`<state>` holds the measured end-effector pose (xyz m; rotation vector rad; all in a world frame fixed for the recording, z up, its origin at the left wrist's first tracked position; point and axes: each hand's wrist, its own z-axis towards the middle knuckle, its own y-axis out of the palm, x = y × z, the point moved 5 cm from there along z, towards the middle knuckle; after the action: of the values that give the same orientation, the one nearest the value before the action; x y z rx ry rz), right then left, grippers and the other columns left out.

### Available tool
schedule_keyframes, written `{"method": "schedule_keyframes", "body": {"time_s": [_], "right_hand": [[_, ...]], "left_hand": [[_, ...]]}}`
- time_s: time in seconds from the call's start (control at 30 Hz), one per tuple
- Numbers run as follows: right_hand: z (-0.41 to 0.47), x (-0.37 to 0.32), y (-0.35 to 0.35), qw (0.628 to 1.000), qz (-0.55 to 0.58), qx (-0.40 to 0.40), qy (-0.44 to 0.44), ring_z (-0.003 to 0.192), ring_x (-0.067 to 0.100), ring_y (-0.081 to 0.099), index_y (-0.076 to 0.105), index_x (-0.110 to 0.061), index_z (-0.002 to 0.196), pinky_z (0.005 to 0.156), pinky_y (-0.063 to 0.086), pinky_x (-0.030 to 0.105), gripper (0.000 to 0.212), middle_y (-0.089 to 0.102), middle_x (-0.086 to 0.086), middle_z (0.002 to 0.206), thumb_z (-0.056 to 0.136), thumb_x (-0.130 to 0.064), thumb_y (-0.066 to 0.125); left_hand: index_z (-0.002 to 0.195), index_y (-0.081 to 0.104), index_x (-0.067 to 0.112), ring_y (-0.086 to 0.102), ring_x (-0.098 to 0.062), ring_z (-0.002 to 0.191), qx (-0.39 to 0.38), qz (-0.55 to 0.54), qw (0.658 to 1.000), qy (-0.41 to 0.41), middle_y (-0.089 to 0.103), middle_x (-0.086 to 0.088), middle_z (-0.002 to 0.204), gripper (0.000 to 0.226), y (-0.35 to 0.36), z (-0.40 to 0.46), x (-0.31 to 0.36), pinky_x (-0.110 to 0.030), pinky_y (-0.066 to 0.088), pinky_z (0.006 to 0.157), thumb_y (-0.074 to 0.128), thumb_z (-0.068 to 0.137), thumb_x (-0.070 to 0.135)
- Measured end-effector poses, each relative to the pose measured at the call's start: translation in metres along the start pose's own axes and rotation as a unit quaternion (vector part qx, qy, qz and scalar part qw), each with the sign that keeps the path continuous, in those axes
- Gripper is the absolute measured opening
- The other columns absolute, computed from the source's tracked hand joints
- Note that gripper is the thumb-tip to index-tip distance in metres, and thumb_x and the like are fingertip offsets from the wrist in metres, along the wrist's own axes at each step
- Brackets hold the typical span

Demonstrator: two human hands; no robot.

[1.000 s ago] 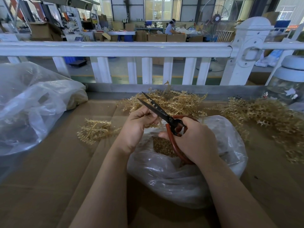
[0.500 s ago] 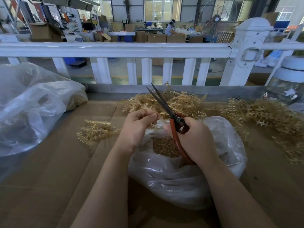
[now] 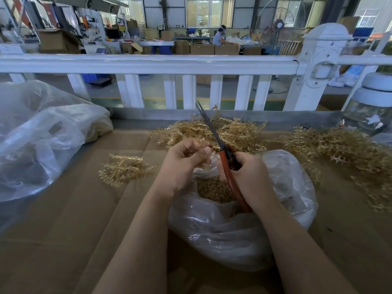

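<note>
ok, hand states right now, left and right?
Left hand: closed, pinching a small golden plastic sprig piece, mostly hidden.
Right hand: closed, holding the red-handled metal scissors, blades shut.

Red-handled scissors (image 3: pixel 225 166), blades closed, point up over the clear bag (image 3: pixel 233 234).

The right hand (image 3: pixel 248 177) covers the finger loops of the red-handled, dark-bladed steel scissors (image 3: pixel 225 159). The small pale piece (image 3: pixel 212 154) pinched in the left hand (image 3: pixel 182 162) is blurred beyond telling. Frame edges cut off the large clear plastic bag (image 3: pixel 42 141) and the white-lidded glass jar (image 3: pixel 369 115).
</note>
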<state>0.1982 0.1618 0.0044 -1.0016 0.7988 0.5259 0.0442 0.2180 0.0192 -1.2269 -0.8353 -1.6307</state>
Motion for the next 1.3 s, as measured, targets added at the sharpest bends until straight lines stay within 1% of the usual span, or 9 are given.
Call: {"method": "schedule_keyframes", "body": {"time_s": [0.17,0.33,0.43,0.5,0.57,0.67,0.93,1.07,1.3], "right_hand": [[0.0,-0.001,0.0,1.0,0.015,0.0,-0.002,0.067,0.028,0.067,0.07,-0.005,0.075,0.069,0.056,0.049,0.033,0.07,0.009,0.068,0.091,-0.033,0.069],[-0.001,-0.002,-0.001,1.0,-0.001,0.012,-0.015,0.064,0.025,0.064,0.067,-0.009,0.069,0.067,0.056,0.048,0.035,0.067,0.006,0.063,0.092,-0.035,0.068],[-0.003,-0.001,-0.003,0.999,-0.033,0.033,-0.023,0.058,0.017,0.061,0.064,-0.017,0.067,0.057,0.053,0.042,0.038,0.064,-0.001,0.059,0.088,-0.048,0.07],[-0.005,0.0,-0.006,0.996,-0.074,0.051,-0.028,0.058,0.005,0.057,0.059,-0.025,0.068,0.05,0.044,0.03,0.043,0.061,-0.009,0.058,0.082,-0.065,0.067],[-0.007,-0.001,-0.008,0.991,-0.112,0.061,-0.042,0.064,-0.001,0.055,0.057,-0.032,0.077,0.053,0.04,0.021,0.044,0.06,-0.017,0.064,0.077,-0.076,0.062],[-0.008,-0.002,-0.009,0.985,-0.141,0.065,-0.078,0.071,0.001,0.054,0.058,-0.032,0.092,0.059,0.045,0.024,0.054,0.058,-0.019,0.074,0.072,-0.083,0.052],[-0.009,-0.006,-0.007,0.969,-0.201,0.068,-0.125,0.073,0.006,0.058,0.056,-0.026,0.085,0.063,0.053,0.028,0.06,0.06,-0.015,0.077,0.073,-0.085,0.049],[-0.01,-0.007,-0.007,0.969,-0.197,0.073,-0.127,0.072,0.002,0.056,0.058,-0.027,0.084,0.063,0.052,0.023,0.061,0.06,-0.018,0.077,0.071,-0.085,0.048],[-0.012,-0.009,-0.008,0.968,-0.201,0.075,-0.127,0.066,0.001,0.054,0.06,-0.027,0.08,0.058,0.049,0.021,0.061,0.056,-0.02,0.069,0.069,-0.086,0.047]], "left_hand": [[0.091,0.068,0.0,0.061,-0.003,0.07,0.008,-0.045,0.999,-0.012,0.065,0.003,0.072,0.005,0.0,0.0,-0.001,-0.016,0.049,0.071,0.063,0.091,0.002],[0.08,0.065,0.004,0.065,-0.007,0.071,0.028,-0.054,0.998,-0.014,0.066,0.0,0.071,0.01,-0.002,0.0,-0.001,-0.018,0.052,0.071,0.067,0.089,0.002],[0.075,0.065,0.011,0.065,-0.005,0.07,0.027,-0.06,0.998,-0.003,0.067,0.004,0.069,0.017,-0.003,0.0,0.0,-0.016,0.051,0.07,0.067,0.089,0.002],[0.081,0.068,0.009,0.066,-0.003,0.072,0.03,-0.051,0.998,0.013,0.069,0.005,0.072,0.011,-0.005,0.0,0.002,-0.014,0.05,0.07,0.065,0.09,0.003],[0.085,0.069,0.01,0.067,-0.004,0.076,0.037,-0.038,0.998,0.027,0.071,0.006,0.076,0.012,-0.008,0.0,0.004,-0.014,0.05,0.072,0.062,0.093,0.005],[0.087,0.067,0.004,0.065,-0.01,0.082,0.039,-0.037,0.998,0.04,0.069,-0.002,0.083,0.012,-0.01,0.0,0.005,-0.021,0.052,0.078,0.058,0.096,0.004],[0.086,0.068,0.008,0.063,-0.012,0.081,0.024,-0.04,0.997,0.057,0.068,-0.002,0.084,0.024,-0.009,0.001,0.009,-0.019,0.051,0.076,0.052,0.091,-0.009],[0.082,0.068,0.013,0.058,-0.006,0.073,0.005,-0.04,0.998,0.054,0.066,0.007,0.073,0.028,-0.008,0.002,0.008,-0.017,0.048,0.072,0.052,0.091,-0.009],[0.082,0.068,0.011,0.054,-0.009,0.073,-0.004,-0.044,0.998,0.035,0.063,0.005,0.072,0.027,-0.008,0.001,0.007,-0.019,0.045,0.073,0.05,0.092,-0.008]]}}
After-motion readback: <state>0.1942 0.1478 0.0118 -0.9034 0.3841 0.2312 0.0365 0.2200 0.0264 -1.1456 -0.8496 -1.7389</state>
